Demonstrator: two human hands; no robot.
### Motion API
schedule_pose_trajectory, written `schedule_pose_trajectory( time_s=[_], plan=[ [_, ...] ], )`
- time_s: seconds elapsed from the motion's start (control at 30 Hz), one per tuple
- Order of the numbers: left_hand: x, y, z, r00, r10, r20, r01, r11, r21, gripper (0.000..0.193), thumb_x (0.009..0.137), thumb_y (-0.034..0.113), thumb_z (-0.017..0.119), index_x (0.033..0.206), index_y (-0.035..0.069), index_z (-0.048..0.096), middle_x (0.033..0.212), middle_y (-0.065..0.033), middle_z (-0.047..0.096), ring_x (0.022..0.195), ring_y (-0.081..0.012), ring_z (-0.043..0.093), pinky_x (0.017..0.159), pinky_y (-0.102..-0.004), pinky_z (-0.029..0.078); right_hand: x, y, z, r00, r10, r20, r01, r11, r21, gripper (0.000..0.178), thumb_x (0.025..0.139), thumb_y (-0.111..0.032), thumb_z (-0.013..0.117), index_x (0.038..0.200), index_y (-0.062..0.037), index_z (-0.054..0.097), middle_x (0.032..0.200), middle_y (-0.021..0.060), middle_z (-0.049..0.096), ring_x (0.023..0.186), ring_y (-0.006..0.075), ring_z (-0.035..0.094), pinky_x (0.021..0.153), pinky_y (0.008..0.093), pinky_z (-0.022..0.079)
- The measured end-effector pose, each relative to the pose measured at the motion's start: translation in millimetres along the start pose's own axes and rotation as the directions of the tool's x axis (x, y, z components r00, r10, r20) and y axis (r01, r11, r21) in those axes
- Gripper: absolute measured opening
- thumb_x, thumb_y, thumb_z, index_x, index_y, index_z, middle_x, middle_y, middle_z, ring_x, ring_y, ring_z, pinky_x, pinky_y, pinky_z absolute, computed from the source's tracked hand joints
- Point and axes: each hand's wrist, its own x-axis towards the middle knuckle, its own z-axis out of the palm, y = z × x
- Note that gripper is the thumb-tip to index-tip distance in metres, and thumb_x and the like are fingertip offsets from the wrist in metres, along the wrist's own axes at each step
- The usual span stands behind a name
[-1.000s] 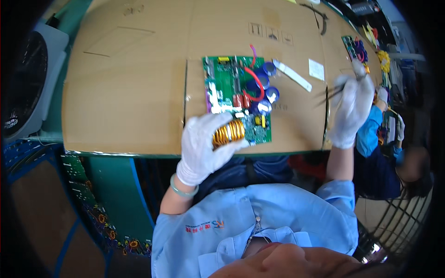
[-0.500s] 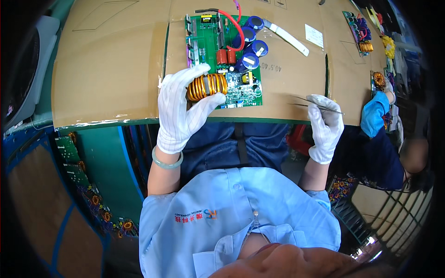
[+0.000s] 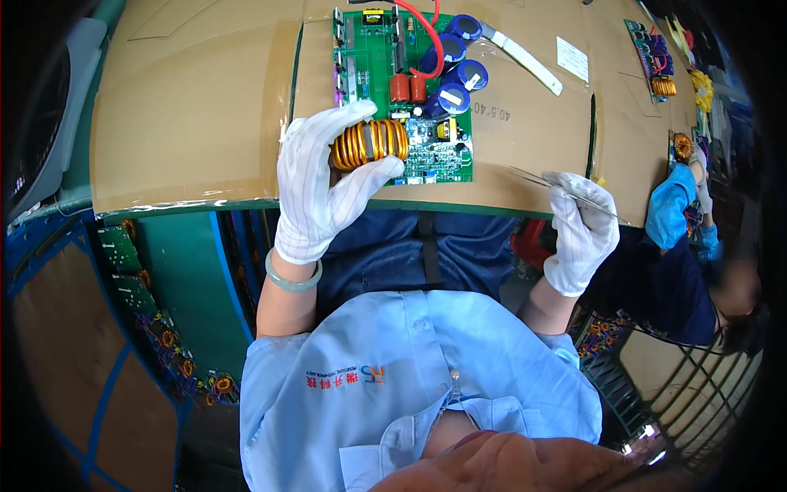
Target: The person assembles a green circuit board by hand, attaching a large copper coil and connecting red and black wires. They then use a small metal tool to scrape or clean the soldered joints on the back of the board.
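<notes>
The left hand (image 3: 318, 176) curls thumb and fingers around the copper-wound toroidal coil (image 3: 370, 145), at the near-left corner of the green circuit board (image 3: 379, 66); a light, even hold should spare the windings. Right of the blue capacitors (image 3: 459, 75), which the tips had best avoid, the right hand (image 3: 580, 234) pinches metal tweezers (image 3: 534, 177), clear of the board. Farther right is a barred green rack (image 3: 615, 394); whether the coil-bearing boards (image 3: 602, 334) nearby lie inside, I can't tell from here.
</notes>
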Motion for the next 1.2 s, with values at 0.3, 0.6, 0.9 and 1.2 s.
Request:
schedule_pose_trajectory(
  time_s=[0.3, 0.6, 0.9, 1.2],
  plan=[
    [-2, -3, 3, 0.997, -0.055, -0.046, 0.048, 0.991, -0.128, 0.052, 0.075, 0.027, 0.086, 0.117, 0.004, 0.066, 0.110, -0.0098, 0.071, 0.094, -0.0263, 0.065, 0.084, -0.0357, 0.049, 73, -13, 65, 0.623, -0.483, 0.615, 0.552, 0.829, 0.091, 0.019, 0.081, 0.000, 0.075, 0.100, 0.0014, 0.072, 0.098, 0.0102, 0.076, 0.085, 0.0259, 0.074, 0.078, 0.0318, 0.059],
    [-18, -11, 7, 0.937, -0.295, -0.187, 0.169, 0.853, -0.494, 0.051, 0.105, 0.043, 0.047, 0.116, -0.003, 0.067, 0.106, -0.0110, 0.072, 0.075, -0.0107, 0.051, 0.068, -0.0238, 0.042, 81, -12, 68, 0.482, -0.491, 0.726, 0.667, 0.743, 0.059, 0.018, 0.083, -0.004, 0.073, 0.100, -0.0001, 0.067, 0.098, 0.0127, 0.076, 0.094, 0.0296, 0.074, 0.083, 0.0345, 0.058],
    [-18, -11, 5, 0.893, -0.355, -0.278, 0.160, 0.825, -0.543, 0.068, 0.105, 0.058, 0.035, 0.118, -0.002, 0.064, 0.102, -0.0135, 0.073, 0.073, -0.0098, 0.052, 0.065, -0.0242, 0.042, 87, -22, 71, 0.360, -0.522, 0.773, 0.794, 0.606, 0.039, 0.021, 0.077, -0.004, 0.072, 0.097, -0.0047, 0.072, 0.098, 0.0074, 0.075, 0.088, 0.0274, 0.073, 0.076, 0.0328, 0.058],
    [-21, -15, 6, 0.899, -0.340, -0.276, 0.142, 0.821, -0.553, 0.065, 0.106, 0.054, 0.035, 0.119, -0.003, 0.064, 0.103, -0.0133, 0.073, 0.074, -0.0090, 0.052, 0.066, -0.0238, 0.042, 90, -24, 72, 0.336, -0.471, 0.815, 0.813, 0.582, 0.001, 0.021, 0.075, -0.003, 0.072, 0.096, -0.0061, 0.072, 0.098, 0.0058, 0.075, 0.089, 0.0268, 0.073, 0.076, 0.0337, 0.057]
  ],
)
